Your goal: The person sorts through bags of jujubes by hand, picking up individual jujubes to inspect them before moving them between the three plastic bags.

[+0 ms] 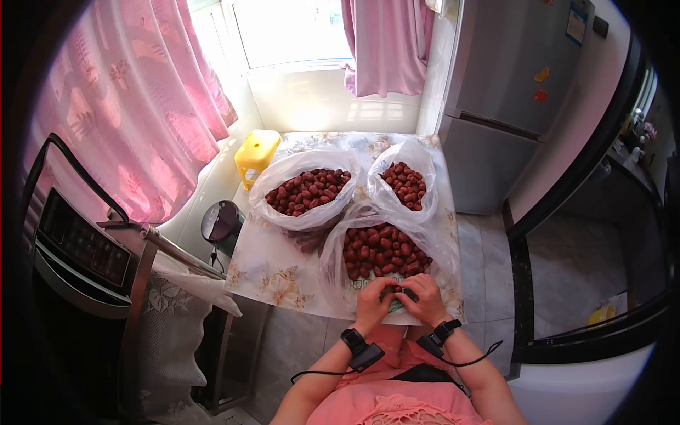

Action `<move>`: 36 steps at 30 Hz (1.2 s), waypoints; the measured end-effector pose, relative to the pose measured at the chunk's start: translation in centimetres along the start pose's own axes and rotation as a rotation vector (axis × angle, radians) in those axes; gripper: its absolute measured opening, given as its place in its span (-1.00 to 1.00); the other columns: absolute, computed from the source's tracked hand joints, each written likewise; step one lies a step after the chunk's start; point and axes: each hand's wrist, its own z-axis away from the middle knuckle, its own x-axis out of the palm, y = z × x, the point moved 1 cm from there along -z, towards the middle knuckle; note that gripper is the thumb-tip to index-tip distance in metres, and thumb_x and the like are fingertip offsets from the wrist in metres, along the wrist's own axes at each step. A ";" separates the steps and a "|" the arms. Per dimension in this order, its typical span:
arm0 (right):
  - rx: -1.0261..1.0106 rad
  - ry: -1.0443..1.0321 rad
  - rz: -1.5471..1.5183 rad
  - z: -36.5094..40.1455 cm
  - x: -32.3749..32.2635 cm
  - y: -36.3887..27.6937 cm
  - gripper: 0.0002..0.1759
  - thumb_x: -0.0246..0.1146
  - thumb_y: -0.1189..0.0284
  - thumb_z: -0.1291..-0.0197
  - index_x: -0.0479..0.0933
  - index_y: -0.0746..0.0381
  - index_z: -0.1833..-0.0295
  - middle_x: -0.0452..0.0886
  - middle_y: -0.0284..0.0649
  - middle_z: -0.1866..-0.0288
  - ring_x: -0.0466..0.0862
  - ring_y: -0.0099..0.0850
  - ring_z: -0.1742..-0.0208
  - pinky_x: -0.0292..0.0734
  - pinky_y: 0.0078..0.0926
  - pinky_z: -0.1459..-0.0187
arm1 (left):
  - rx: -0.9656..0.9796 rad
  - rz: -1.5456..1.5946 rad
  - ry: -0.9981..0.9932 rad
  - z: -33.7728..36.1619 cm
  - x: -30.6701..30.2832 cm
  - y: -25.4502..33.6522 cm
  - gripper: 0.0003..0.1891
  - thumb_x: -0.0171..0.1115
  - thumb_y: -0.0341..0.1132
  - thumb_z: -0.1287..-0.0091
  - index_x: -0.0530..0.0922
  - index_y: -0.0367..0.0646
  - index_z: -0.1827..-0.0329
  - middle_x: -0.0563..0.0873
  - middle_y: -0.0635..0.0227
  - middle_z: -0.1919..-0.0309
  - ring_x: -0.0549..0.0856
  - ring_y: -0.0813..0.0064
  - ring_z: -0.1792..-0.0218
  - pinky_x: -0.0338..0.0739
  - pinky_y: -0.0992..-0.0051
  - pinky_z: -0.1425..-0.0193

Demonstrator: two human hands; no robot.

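Note:
My left hand (372, 303) and my right hand (425, 300) meet at the front edge of the table, fingers curled in a pinch. Between their fingertips is a small dark red date (397, 288), partly covered by the fingers. Just beyond them, a clear plastic bag (331, 263) lies open with a heap of red dates (382, 249) in it. Green print shows on the bag close to my fingers. Farther back stand two more open bags of dates, a wide white bag (263, 185) on the left and a smaller white bag (375, 190) on the right.
A flower-patterned cloth covers the table (258, 248). Left of it are a yellow stool (258, 150), a dark round-topped container (225, 230) and a black appliance (81, 248). A grey refrigerator (496, 92) stands at the back right. Cables hang from both wrist straps.

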 end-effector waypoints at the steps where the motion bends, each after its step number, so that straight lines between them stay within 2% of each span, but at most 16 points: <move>1: -0.001 -0.004 0.005 0.0 0.0 0.0 -0.76 0.51 0.38 -0.18 0.68 0.20 0.08 0.70 -0.17 0.15 0.67 -0.10 0.08 0.54 -0.17 0.01 | -0.001 0.000 0.000 0.0 0.0 -0.1 -0.67 0.41 -0.65 -0.14 0.66 -0.19 0.02 0.76 0.22 0.19 0.80 0.21 0.17 0.68 0.33 0.11; 3: -0.003 -0.008 0.007 0.1 0.1 0.2 -0.76 0.51 0.38 -0.17 0.68 0.20 0.08 0.70 -0.17 0.15 0.67 -0.10 0.09 0.54 -0.17 0.02 | 0.078 -0.073 0.004 -0.1 0.1 -0.2 -0.70 0.44 -0.62 -0.19 0.69 -0.20 0.02 0.78 0.26 0.19 0.81 0.35 0.20 0.68 0.42 0.12; 7: -0.018 -0.011 0.003 0.0 0.0 0.2 -0.76 0.52 0.43 -0.14 0.68 0.22 0.11 0.71 -0.15 0.18 0.68 -0.08 0.13 0.54 -0.17 0.07 | 0.086 -0.106 -0.001 -0.2 0.0 0.4 -0.71 0.45 -0.61 -0.18 0.70 -0.18 0.04 0.78 0.27 0.19 0.81 0.30 0.17 0.69 0.39 0.10; 9: -0.011 -0.014 0.000 0.2 0.0 0.3 -0.75 0.51 0.39 -0.15 0.68 0.21 0.09 0.71 -0.15 0.16 0.68 -0.08 0.12 0.54 -0.16 0.06 | 0.054 -0.069 -0.027 -0.3 -0.1 0.6 -0.69 0.39 -0.63 -0.15 0.68 -0.19 0.05 0.76 0.19 0.18 0.77 0.11 0.14 0.64 0.27 0.08; 13: -0.024 0.012 0.006 -0.2 -0.2 -0.2 -0.69 0.52 0.31 -0.17 0.67 0.20 0.05 0.71 -0.13 0.13 0.68 -0.07 0.10 0.56 -0.15 0.03 | 0.103 -0.046 0.014 -0.3 0.0 0.3 -0.70 0.34 -0.66 -0.17 0.67 -0.20 0.04 0.75 0.17 0.19 0.76 0.12 0.15 0.64 0.27 0.08; 19: -0.013 0.015 0.015 -0.1 -0.1 -0.3 -0.63 0.53 0.28 -0.16 0.65 0.22 0.00 0.72 -0.13 0.12 0.68 -0.05 0.09 0.56 -0.14 0.02 | 0.032 -0.011 -0.005 -0.1 -0.3 0.4 -0.71 0.30 -0.69 -0.18 0.63 -0.24 0.06 0.70 0.17 0.25 0.75 0.15 0.18 0.63 0.28 0.08; 20: -0.013 0.015 0.015 0.0 -0.1 -0.3 -0.63 0.53 0.28 -0.16 0.65 0.22 0.00 0.72 -0.13 0.12 0.68 -0.05 0.09 0.56 -0.14 0.02 | 0.041 -0.015 -0.008 -0.1 -0.2 0.3 -0.73 0.28 -0.70 -0.19 0.61 -0.25 0.07 0.70 0.20 0.26 0.76 0.22 0.20 0.63 0.33 0.09; 21: -0.015 0.016 0.010 0.0 0.0 -0.2 -0.64 0.52 0.30 -0.16 0.65 0.22 0.00 0.71 -0.13 0.12 0.68 -0.05 0.09 0.56 -0.14 0.02 | 0.051 -0.019 -0.010 -0.1 -0.2 0.3 -0.74 0.27 -0.72 -0.21 0.60 -0.27 0.08 0.69 0.23 0.27 0.77 0.30 0.22 0.64 0.39 0.10; 28: -0.019 0.020 -0.003 0.0 -0.1 -0.1 -0.69 0.43 0.45 -0.11 0.65 0.22 0.00 0.72 -0.13 0.13 0.69 -0.06 0.09 0.56 -0.15 0.02 | 0.054 -0.035 -0.010 -0.1 -0.2 0.0 -0.76 0.29 -0.71 -0.20 0.58 -0.27 0.11 0.69 0.23 0.28 0.76 0.31 0.24 0.63 0.38 0.12; 34: -0.010 0.034 0.013 0.0 0.2 0.1 -0.71 0.42 0.46 -0.12 0.66 0.24 0.02 0.71 -0.11 0.14 0.69 -0.06 0.11 0.57 -0.13 0.03 | 0.063 -0.021 -0.021 0.0 -0.2 -0.1 -0.73 0.32 -0.68 -0.23 0.63 -0.27 0.02 0.74 0.22 0.24 0.80 0.32 0.19 0.66 0.42 0.06; 36: -0.010 0.034 0.013 0.0 0.2 0.0 -0.72 0.42 0.47 -0.12 0.66 0.24 0.03 0.72 -0.11 0.15 0.69 -0.05 0.11 0.57 -0.12 0.04 | 0.002 0.049 -0.026 0.1 -0.3 0.3 -0.71 0.32 -0.66 -0.28 0.64 -0.27 -0.06 0.78 0.24 0.20 0.81 0.37 0.15 0.66 0.44 0.02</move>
